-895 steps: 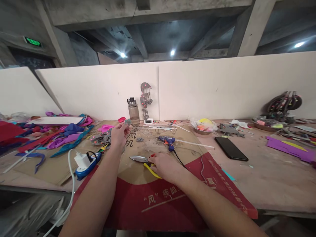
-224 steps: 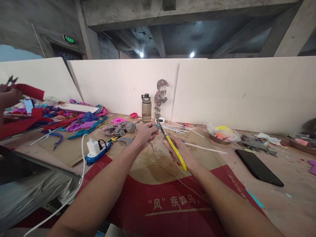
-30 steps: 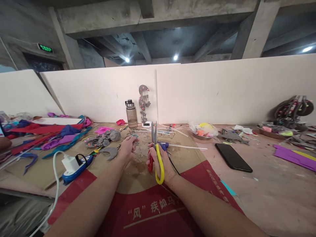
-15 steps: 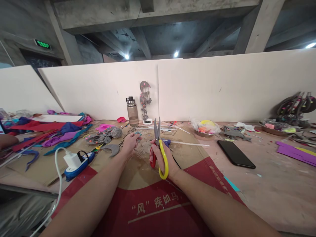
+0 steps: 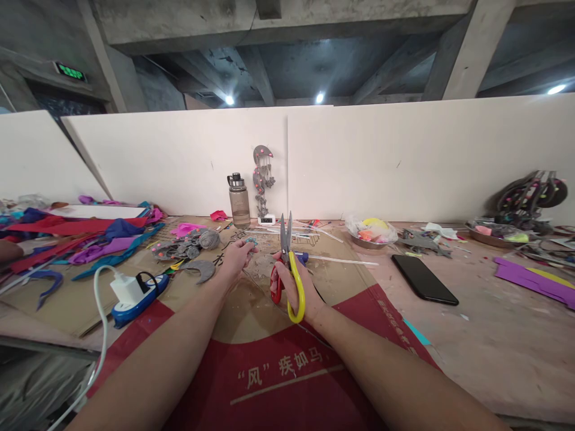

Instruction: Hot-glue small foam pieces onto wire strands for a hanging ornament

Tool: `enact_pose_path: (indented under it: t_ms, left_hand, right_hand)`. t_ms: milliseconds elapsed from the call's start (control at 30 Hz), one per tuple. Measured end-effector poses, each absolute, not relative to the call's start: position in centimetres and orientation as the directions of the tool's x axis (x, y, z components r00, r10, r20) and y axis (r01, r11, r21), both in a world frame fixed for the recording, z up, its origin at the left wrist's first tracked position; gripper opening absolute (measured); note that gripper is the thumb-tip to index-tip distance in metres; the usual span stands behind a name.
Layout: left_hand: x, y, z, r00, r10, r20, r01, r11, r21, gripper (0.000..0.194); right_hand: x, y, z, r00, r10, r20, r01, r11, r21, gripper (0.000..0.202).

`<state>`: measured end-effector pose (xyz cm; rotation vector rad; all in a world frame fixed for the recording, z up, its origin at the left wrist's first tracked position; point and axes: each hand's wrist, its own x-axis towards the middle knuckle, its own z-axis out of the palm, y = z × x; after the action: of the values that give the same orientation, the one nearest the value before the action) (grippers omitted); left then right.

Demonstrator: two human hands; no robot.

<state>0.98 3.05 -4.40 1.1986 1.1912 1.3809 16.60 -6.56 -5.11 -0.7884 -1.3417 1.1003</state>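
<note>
My right hand [image 5: 294, 287] grips a pair of scissors [image 5: 295, 284] with one yellow and one red handle. The blades point up and away from me and stand slightly apart. In the fingertips of my left hand [image 5: 238, 257] is a small blue piece [image 5: 252, 242], too small to make out. A blue glue gun [image 5: 302, 258] with a clear glue stick [image 5: 344, 261] lies just behind my right hand. To the left of my left hand rest a grey felt crescent [image 5: 203, 271] and a ball of grey yarn [image 5: 209, 238].
A red and brown cardboard sheet [image 5: 269, 383] covers the table before me. A water bottle [image 5: 239, 200] stands by the white partition [image 5: 404, 155]. A blue power strip [image 5: 139, 304] is at left, near colourful fabric strips [image 5: 112, 251]. A black phone [image 5: 424, 279] lies at right.
The whole view has shifted slightly, so most things appear a little farther left. Both hands keep nearly the same pose, and the scissors remain held with blades slightly apart.
</note>
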Motion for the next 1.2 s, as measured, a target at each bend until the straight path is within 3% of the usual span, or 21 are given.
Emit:
enact_pose_path:
  t_ms: [1200]
  left_hand:
    - [1.33,2.83,-4.23,-0.046,0.994,0.095,0.017,-0.094,0.995,0.017]
  right_hand:
    - [16.73,-6.56,-5.28,-0.144,0.909,0.391,-0.095,0.381,-0.920,0.034]
